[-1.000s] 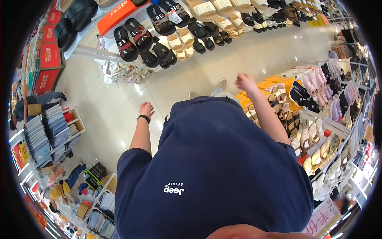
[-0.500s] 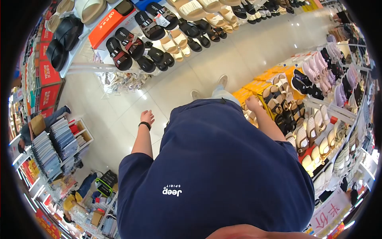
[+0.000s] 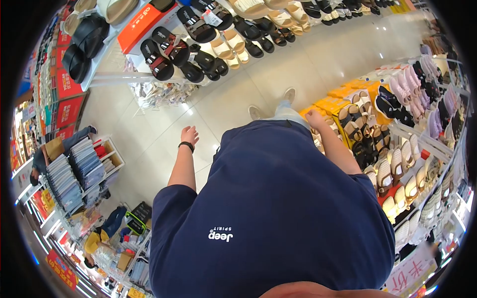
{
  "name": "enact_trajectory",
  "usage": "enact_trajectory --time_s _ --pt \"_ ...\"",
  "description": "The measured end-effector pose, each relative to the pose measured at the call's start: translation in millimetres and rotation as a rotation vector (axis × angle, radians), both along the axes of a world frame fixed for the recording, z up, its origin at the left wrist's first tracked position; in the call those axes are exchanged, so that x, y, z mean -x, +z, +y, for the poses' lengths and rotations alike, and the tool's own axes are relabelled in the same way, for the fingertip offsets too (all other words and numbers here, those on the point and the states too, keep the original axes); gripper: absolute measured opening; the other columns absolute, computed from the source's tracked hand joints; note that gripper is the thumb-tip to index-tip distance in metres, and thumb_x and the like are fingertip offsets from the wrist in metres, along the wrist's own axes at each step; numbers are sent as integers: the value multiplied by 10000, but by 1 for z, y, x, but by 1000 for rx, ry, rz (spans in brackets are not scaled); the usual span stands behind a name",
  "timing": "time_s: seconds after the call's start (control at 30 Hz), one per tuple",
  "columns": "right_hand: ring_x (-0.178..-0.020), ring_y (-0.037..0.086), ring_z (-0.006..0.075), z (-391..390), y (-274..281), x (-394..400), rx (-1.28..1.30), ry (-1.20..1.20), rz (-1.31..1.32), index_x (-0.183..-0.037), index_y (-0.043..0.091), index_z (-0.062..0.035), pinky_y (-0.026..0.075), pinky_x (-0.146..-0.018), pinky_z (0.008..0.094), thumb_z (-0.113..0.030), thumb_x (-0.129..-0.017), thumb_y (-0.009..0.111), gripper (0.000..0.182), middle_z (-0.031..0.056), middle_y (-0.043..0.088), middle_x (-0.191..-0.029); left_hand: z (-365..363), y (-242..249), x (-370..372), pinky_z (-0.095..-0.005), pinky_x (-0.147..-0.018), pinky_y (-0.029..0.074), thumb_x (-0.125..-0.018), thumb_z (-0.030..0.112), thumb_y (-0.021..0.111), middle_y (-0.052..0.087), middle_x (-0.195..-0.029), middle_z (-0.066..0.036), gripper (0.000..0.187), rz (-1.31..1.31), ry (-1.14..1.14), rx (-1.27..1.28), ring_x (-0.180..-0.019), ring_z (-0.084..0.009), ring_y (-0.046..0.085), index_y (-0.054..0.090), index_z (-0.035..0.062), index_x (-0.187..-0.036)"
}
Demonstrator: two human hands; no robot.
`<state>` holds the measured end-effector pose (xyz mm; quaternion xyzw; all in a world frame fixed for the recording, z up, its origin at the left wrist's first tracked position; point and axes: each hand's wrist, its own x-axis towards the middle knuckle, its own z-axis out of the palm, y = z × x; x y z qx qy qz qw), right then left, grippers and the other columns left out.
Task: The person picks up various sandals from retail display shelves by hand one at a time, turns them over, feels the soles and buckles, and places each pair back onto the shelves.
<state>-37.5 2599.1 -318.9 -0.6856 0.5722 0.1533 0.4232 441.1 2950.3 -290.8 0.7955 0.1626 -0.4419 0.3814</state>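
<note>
My left hand, with a black band at the wrist, hangs over the tiled floor with its fingers loosely spread and nothing in them. On the other side my right hand is curled into a loose fist, with nothing showing from it. It is beside the yellow shoe boxes and overlaps their near end in this view. Strappy sandals stand on the display just to its right. Between the hands is my dark blue T-shirt, and my shoes show beyond its hem.
Ahead, a rack carries black slides, an orange box and cream sandals. More slippers fill the right-hand shelves. At left are stacks of folded clothes, a person in yellow and another person in dark clothes.
The surroundings have shifted slightly right in view. My left hand's fingers look more spread than before. My right hand stays curled by the yellow boxes.
</note>
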Motion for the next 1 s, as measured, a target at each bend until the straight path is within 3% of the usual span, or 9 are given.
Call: enact_trajectory --time_s 0.13,0.27,0.3,0.43,0.53,0.63,0.73,0.83,1.0 --pt "-924 646 311 -8 5 -3 19 4 -10 -1029 630 21 492 -838 385 -270 -866 556 342 202 671 -965 -13 6 3 -431 -899 477 -899 225 601 488 -1275 -174 573 21 -22 29 -1124 -291 531 326 72 -1378" --pt "-920 646 314 -11 -2 9 30 38 10 -995 640 11 495 -828 381 -203 -844 556 275 197 674 -944 -18 3 7 -390 -869 495 -880 148 583 561 -1161 -105 398 22 -92 22 -1052 -239 571 491 68 -1258" --pt "-918 647 315 -12 -4 13 35 48 15 -983 643 8 496 -825 380 -184 -837 556 256 196 675 -937 -18 -5 6 -367 -849 502 -872 114 566 603 -1056 -64 280 -3 -106 -4 -984 -196 592 574 72 -1148" --pt "-906 650 304 -11 2 25 15 76 68 -925 650 -2 499 -812 380 -142 -813 551 206 191 676 -916 -19 -7 12 -354 -816 506 -894 138 542 626 -917 -30 188 -5 -114 7 -880 -144 605 602 77 -1062" --pt "-910 650 303 -14 -1 32 3 45 45 -928 648 -4 497 -802 392 -153 -823 548 208 198 674 -924 -20 -10 14 -347 -696 515 -889 163 566 634 -841 -37 126 -33 -59 30 -792 -139 611 618 83 -970" --pt "-866 656 312 -15 6 34 183 75 46 -891 649 12 496 -786 403 -288 -872 543 319 199 675 -868 -25 -6 14 -355 -694 514 -895 276 597 619 -800 -40 211 -75 -82 -9 -757 -144 603 610 71 -940" --pt "-785 658 314 -29 5 29 49 161 251 -824 643 29 496 -752 403 -456 -904 495 512 190 665 -775 -36 -3 4 -359 -688 515 -874 409 626 607 -778 -41 375 125 -53 -134 -728 -143 593 593 47 -964" --pt "-721 651 309 -36 3 31 2 -5 136 -770 641 34 498 -710 400 -540 -906 455 619 175 650 -710 -47 -7 5 -361 -677 518 -848 488 636 608 -791 -49 492 -2 -148 -81 -724 -146 590 573 23 -997" --pt "-751 661 295 -47 -14 37 125 16 108 -805 658 11 495 -725 400 -503 -895 493 547 185 662 -748 -73 -12 13 -370 -688 525 -856 446 643 624 -862 -69 495 -56 -167 -61 -763 -177 610 550 19 -1090"
